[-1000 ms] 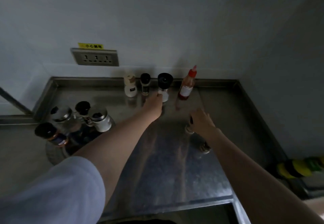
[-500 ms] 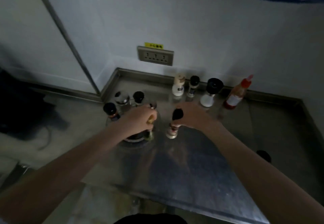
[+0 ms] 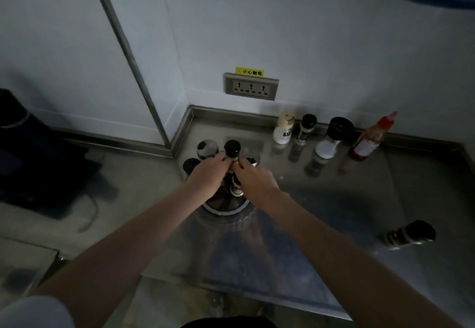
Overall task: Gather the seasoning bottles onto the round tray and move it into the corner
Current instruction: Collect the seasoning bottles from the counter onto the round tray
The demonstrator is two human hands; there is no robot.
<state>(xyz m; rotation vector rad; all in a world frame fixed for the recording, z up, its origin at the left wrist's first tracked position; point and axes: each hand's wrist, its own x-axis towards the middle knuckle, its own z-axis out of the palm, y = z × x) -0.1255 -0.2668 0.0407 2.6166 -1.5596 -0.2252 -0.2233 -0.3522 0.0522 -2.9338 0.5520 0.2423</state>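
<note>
Two hands (image 3: 232, 177) over tray (image 3: 226, 209); four bottles (image 3: 326, 139) behind.

Black caps top the bottles (image 3: 232, 148) just beyond the left hand (image 3: 207, 173). Off past the right hand (image 3: 253, 177), a red sauce bottle (image 3: 370, 140) with a white label, a cream-capped white jar (image 3: 284, 128), grey steel counter (image 3: 334, 212), yellow sticker (image 3: 249, 72) above.

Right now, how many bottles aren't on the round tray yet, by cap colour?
Red-capped bottle: 1
Cream-capped bottle: 1
Black-capped bottles, standing: 2
Black-capped bottle lying down: 1
Total: 5
</note>
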